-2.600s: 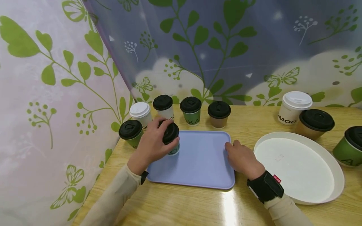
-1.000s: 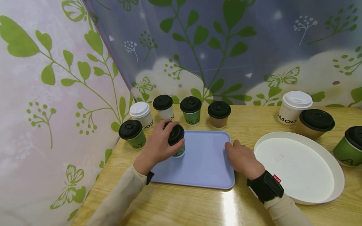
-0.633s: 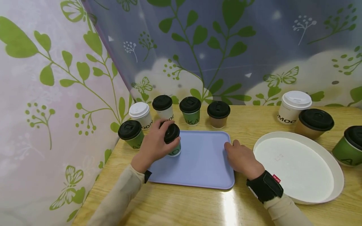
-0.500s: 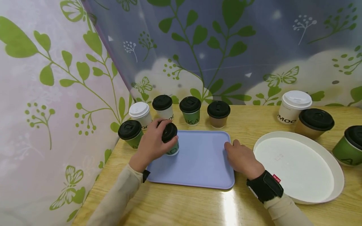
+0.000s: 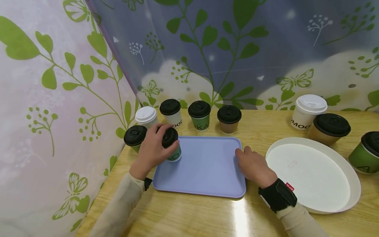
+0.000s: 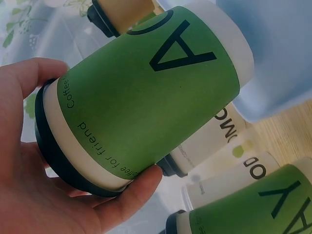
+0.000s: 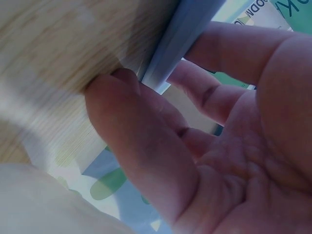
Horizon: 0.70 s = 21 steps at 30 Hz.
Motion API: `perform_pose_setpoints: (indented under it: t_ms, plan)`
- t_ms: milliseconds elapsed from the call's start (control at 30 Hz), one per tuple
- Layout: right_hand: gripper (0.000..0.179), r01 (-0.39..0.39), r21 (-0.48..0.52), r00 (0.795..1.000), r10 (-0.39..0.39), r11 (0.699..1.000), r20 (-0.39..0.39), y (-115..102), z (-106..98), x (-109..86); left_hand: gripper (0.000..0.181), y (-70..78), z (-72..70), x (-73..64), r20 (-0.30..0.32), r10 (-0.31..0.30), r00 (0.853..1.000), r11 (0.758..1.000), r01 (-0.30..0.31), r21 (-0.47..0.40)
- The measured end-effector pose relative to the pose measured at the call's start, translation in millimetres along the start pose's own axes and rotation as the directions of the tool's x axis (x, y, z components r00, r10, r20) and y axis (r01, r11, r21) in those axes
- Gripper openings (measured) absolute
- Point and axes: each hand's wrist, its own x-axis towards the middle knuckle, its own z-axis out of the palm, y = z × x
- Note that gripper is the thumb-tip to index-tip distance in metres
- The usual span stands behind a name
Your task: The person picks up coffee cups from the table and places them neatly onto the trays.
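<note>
My left hand [image 5: 154, 148] grips a green paper coffee cup [image 6: 151, 92] by its black lid [image 5: 170, 137], fingers and thumb round the lid rim. Upright in the head view, the cup is at the left end of a lavender tray [image 5: 204, 168]; I cannot tell whether its base touches the tray. My right hand [image 5: 255, 167] holds the tray's right edge. Seen from the right wrist, the tray edge [image 7: 180, 44] lies between the thumb and the curled fingers. Close to the left hand stands another green cup [image 5: 135, 135] with a black lid, partly hidden.
Behind the tray stand a white-lidded cup [image 5: 146, 116], a black-lidded white cup [image 5: 170, 110], a green cup [image 5: 199, 115] and a brown cup [image 5: 228, 119]. A round white tray [image 5: 308, 174] lies right, with white [image 5: 309, 112], brown [image 5: 330, 129] and green [image 5: 365, 153] cups around it.
My left hand and its cup first shift right over the tray, then back left, now further left than in the earlier frames. The right hand stays at the tray edge.
</note>
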Motion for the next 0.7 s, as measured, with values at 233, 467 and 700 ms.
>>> perform_pose_setpoints:
  t_ms: [233, 467, 700]
  plan:
    - [0.015, -0.006, 0.008, 1.000, 0.006, 1.000, 0.005, -0.7, 0.0, 0.5, 0.057, -5.6, -4.0, 1.2, -0.010, -0.021, 1.000, 1.000, 0.021, 0.002]
    - [0.014, 0.000, 0.009, 1.000, 0.000, 1.000, 0.005, -0.8, 0.2, -0.2, 0.059, -8.8, -3.0, 3.8, -0.001, -0.024, 1.000, 1.000, 0.024, 0.012]
    - [0.015, -0.004, 0.010, 1.000, 0.004, 1.000, 0.003, -0.9, -0.2, -0.4, 0.061, -6.1, -3.6, 7.5, 0.016, -0.032, 0.999, 0.999, 0.031, 0.012]
